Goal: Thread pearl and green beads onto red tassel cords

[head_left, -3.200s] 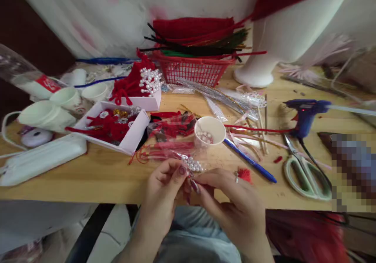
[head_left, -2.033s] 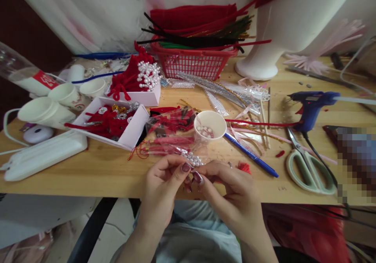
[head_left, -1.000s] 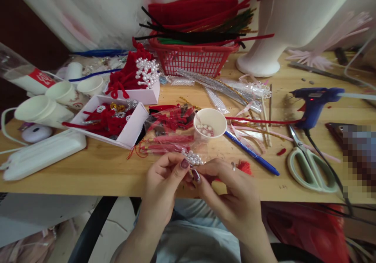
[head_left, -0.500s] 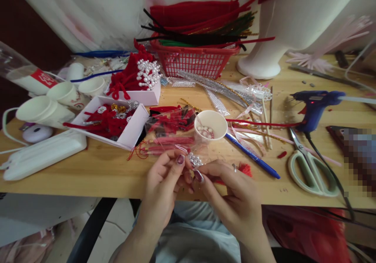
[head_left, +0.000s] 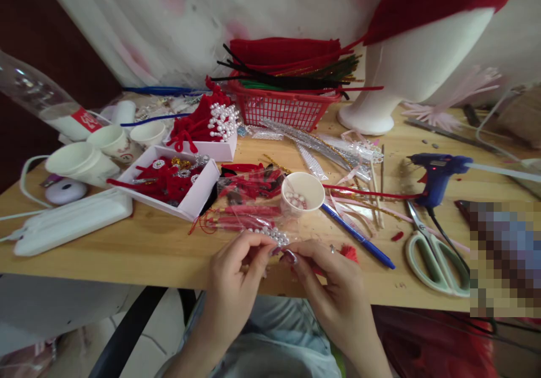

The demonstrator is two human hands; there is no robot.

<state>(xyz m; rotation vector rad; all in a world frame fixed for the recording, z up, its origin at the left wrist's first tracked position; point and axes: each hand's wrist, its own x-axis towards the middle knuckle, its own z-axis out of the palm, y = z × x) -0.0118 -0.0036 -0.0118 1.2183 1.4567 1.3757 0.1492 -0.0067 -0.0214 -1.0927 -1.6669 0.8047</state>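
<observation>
1. Pinching: left hand and right hand, fingertips drawn narrow and meeting above the table; whether a piece sits between, cannot tell.
2. White beads: bunched just beyond the fingertips.
3. Paper cup: upright behind them, beads inside.
4. Handling, as judged: left steadies, right makes small turns; low over the table suits, lest something small drop.
</observation>
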